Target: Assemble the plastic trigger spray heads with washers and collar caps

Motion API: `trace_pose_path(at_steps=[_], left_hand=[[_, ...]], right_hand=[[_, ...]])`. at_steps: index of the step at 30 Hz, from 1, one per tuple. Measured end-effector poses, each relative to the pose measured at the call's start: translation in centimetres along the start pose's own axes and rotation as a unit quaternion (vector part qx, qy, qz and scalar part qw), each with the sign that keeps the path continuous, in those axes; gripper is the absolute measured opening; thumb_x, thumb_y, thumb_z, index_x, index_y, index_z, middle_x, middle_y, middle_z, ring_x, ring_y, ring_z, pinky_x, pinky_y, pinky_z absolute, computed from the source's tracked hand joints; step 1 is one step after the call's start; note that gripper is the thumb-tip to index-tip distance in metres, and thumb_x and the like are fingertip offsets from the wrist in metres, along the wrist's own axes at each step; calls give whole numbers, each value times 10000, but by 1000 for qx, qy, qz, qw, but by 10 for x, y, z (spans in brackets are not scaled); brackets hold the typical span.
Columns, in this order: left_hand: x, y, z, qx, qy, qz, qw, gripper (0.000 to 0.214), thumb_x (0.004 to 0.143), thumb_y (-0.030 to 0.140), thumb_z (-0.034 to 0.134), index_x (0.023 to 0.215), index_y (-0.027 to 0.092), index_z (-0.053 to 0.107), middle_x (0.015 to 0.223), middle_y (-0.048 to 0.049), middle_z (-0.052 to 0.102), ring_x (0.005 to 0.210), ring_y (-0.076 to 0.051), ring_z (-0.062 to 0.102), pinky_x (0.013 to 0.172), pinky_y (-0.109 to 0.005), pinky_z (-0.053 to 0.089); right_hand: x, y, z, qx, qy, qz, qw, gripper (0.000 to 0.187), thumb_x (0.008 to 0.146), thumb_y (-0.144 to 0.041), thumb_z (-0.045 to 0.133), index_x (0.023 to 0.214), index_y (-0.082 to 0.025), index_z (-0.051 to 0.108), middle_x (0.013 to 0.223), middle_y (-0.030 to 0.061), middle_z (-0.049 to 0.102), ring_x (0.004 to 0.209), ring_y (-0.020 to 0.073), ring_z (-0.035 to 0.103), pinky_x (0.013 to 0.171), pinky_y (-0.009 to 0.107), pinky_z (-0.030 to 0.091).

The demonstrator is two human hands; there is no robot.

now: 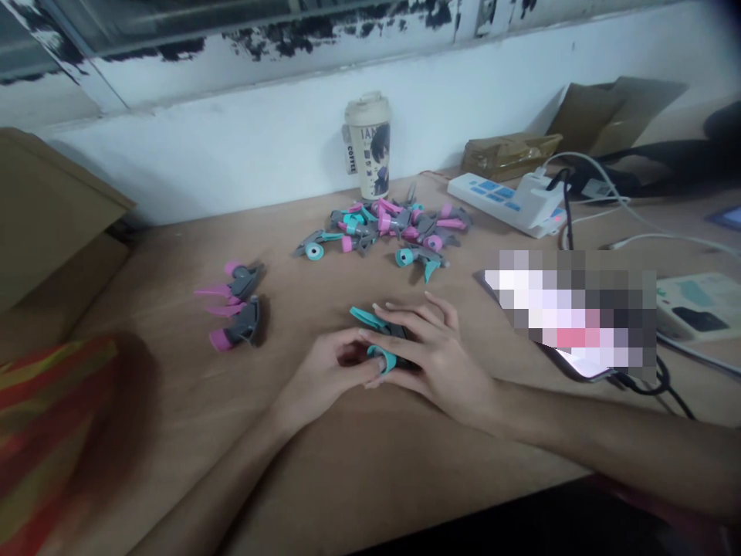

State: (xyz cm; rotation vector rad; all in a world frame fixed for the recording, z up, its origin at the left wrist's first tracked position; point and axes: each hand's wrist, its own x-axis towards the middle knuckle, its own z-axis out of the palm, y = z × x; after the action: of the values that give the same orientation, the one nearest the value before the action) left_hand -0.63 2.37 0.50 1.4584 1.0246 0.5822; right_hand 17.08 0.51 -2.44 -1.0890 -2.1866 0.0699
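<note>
Teal-and-grey piece (387, 361) clamped between left hand (321, 372) and right hand (444, 354), seemingly for steadiness; pile (394, 224) placed at twelve o'clock, reachable; pink-and-grey pair (248, 319) set apart at ten.

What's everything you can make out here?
Held piece: one, teal and grey, centre
Loose pieces: two, pink and grey, left
Cup: one, cream, back centre
Piled pieces: many, grey, pink, teal, before cup
Power strip: one, white and blue, back right
Phone: one, dark edge, right
Cables: several, white, black, right
Cardboard: several, brown, both sides
Striped fabric: one, red, yellow, left
Table: one, brown, underneath
Wall: one, white, back
Left hand: one, bare, centre
Right hand: one, bare, centre
</note>
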Motion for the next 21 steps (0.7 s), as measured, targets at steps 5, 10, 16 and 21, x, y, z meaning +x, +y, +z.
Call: trace_pose_path(at_steps=[5, 10, 16, 21], left_hand=[[1, 1, 4, -14, 6, 10, 1000, 221, 739, 236, 627, 932, 130, 608, 827, -12, 610, 742, -131, 574, 647, -232, 475], [-3, -1, 8, 3, 41, 2, 999, 219, 746, 242, 586, 939, 139, 571, 824, -17, 594, 732, -141, 570, 604, -239, 498], [-10, -2, 8, 113, 71, 27, 991, 192, 724, 198, 528, 907, 167, 577, 758, -4, 595, 700, -150, 565, 618, -271, 501], [-11, -1, 8, 127, 63, 26, 990, 133, 747, 195, 498, 854, 162, 568, 753, -7, 590, 705, -150, 567, 628, -266, 493]], right_hand=[[-1, -1, 2, -28, 7, -6, 1000, 419, 826, -489, 518, 1195, -295, 563, 1273, 39, 562, 1193, 201, 462, 1073, 469, 140], [2, -3, 1, -29, 0, -16, 999, 353, 864, -425, 504, 1172, -271, 582, 1280, 59, 554, 1191, 208, 461, 1061, 477, 151], [3, -1, -1, 0, 14, -14, 1000, 352, 835, -467, 538, 1134, -295, 611, 1149, 65, 599, 1097, 212, 493, 1028, 490, 176], [1, 1, 0, 17, 32, -23, 999, 289, 827, -414, 577, 1081, -286, 635, 1096, 48, 609, 1015, 189, 514, 1018, 473, 182]])
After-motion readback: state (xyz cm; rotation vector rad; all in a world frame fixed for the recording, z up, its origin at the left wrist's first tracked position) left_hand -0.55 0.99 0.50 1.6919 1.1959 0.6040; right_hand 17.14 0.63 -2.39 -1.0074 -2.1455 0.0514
